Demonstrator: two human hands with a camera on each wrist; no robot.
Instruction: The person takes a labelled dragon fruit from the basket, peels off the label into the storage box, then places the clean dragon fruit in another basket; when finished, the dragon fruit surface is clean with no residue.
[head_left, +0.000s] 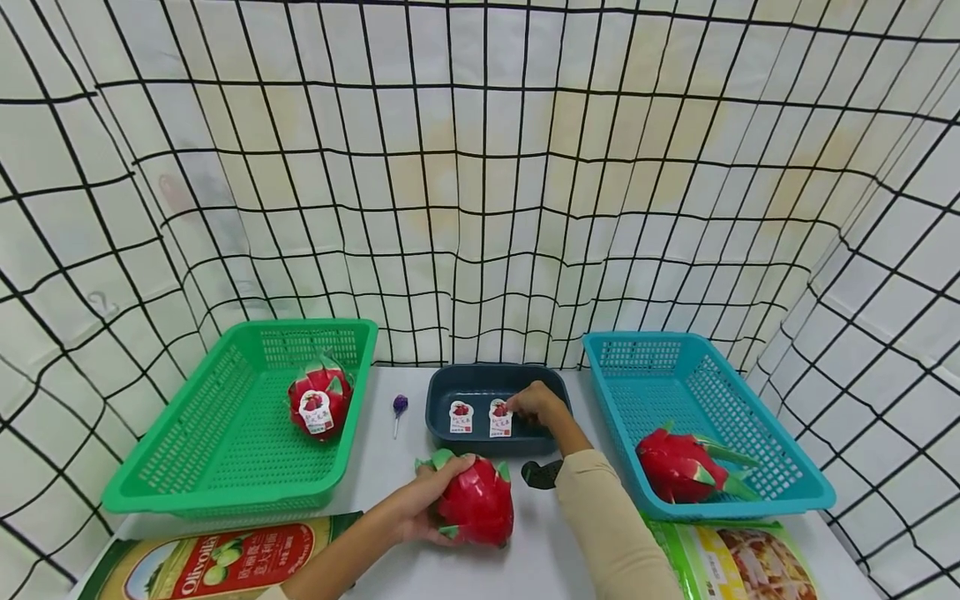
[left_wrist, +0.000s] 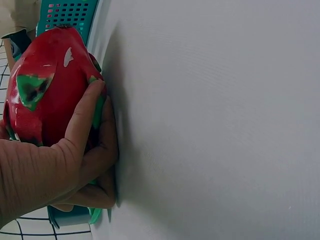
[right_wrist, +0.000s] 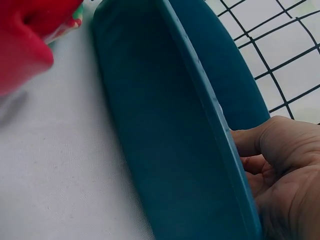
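Observation:
My left hand (head_left: 424, 504) grips a red dragon fruit (head_left: 480, 504) with green scale tips, just in front of a dark blue tray (head_left: 457, 379). In the left wrist view, thumb and fingers wrap round the fruit's side, close to the white tabletop. Two white labels with dragon fruit pictures lie in the tray: a left label (head_left: 461, 417) and a right label (head_left: 500, 418). Reaching over the tray's right side, my right hand (head_left: 540, 404) pinches the right label's edge. The right wrist view shows curled fingers behind the tray wall, which hides their tips.
On the left, a green basket (head_left: 217, 433) holds a labelled dragon fruit (head_left: 321, 404). A blue basket (head_left: 645, 358) at right holds another dragon fruit (head_left: 682, 467). Also present: a purple lollipop (head_left: 400, 406), an Olivoila package (head_left: 225, 558), a food bag (head_left: 750, 562) and a black object (head_left: 538, 475).

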